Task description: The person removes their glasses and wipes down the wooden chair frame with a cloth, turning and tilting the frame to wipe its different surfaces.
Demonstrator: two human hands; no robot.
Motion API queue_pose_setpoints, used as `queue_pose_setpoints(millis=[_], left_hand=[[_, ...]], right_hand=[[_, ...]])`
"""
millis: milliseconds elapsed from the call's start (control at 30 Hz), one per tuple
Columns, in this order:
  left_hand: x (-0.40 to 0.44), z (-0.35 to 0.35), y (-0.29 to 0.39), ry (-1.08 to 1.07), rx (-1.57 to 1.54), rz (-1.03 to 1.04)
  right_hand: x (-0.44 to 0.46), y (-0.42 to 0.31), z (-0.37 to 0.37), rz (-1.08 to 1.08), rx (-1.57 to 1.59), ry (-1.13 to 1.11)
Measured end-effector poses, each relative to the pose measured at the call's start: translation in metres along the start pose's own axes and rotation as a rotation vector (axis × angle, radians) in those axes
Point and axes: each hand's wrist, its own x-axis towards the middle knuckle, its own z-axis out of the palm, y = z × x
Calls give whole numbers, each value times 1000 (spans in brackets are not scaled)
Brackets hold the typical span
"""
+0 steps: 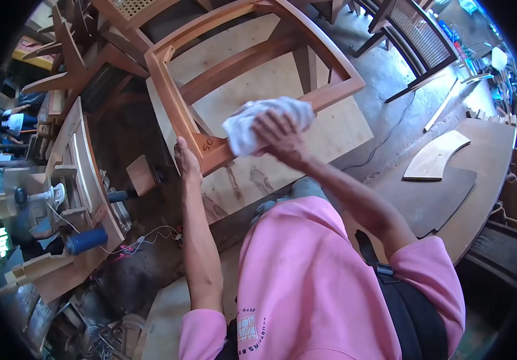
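A reddish-brown wooden chair frame [171, 99] stands on a pale plywood board [330, 135] in front of me. The number 50 is written at its near left corner. My left hand [187, 159] grips that corner from the side, its fingers partly hidden behind the wood. My right hand [284, 138] presses a white cloth [243, 123] onto the near rail of the frame, with the fingers laid over the cloth. The cloth is bunched and covers the middle of the rail.
Chairs with woven cane backs [420, 33] stand at the far right, and more chair frames [75, 69] are stacked at left. A curved wooden piece [435, 157] lies on the right table [480, 144]. A blue cylinder [87, 240] and white cable [156, 231] are at lower left. Another person [13, 124] is far left.
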Motion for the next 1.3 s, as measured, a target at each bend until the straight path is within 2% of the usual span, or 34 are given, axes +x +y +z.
queue_pose_setpoints(millis=[67, 133, 167, 267, 333, 433, 467, 533, 633, 733, 767, 867, 967, 1100, 1200, 1267, 1300], left_hand=[[-6, 0, 3, 15, 12, -17], [-1, -2, -5, 13, -3, 8], [1, -2, -8, 6, -4, 11], [8, -6, -16, -4, 0, 21], [7, -5, -14, -11, 14, 28], [-4, -5, -5, 22, 78, 15], [-4, -5, -6, 53, 123, 4], [-6, -3, -4, 88, 179, -14], [-10, -2, 3, 101, 187, -57], [-11, 0, 6, 93, 149, -103], [-11, -2, 5, 81, 146, -94], [-6, -8, -9, 91, 117, -81], [-5, -8, -14, 89, 51, -72], [-12, -7, 0, 132, 63, -150], [-12, -4, 8, 142, 105, -150], [-14, 1, 14, 164, 125, -156], [-16, 4, 16, 181, 138, -173]], right_hand=[[-13, 55, -27, 60, 52, -11], [-26, 101, -56, 207, -18, -41], [-28, 117, -72, 198, -62, -38], [-29, 148, -98, 224, -110, -110], [-20, 150, -109, 206, -86, -57], [14, 135, -141, 878, 872, 85], [6, 154, -122, 694, 488, 313], [17, 169, -129, 621, 52, 414], [22, 189, -122, 638, 18, 83], [34, 192, -92, 475, -475, -128], [42, 203, -80, 489, -464, -107], [92, 234, -58, 648, -114, -90], [165, 254, -40, 689, -135, -188], [247, 303, 13, 639, -130, -83], [302, 333, 35, 602, -91, -119], [312, 368, 68, 595, -146, -111], [311, 359, 56, 569, -134, -166]])
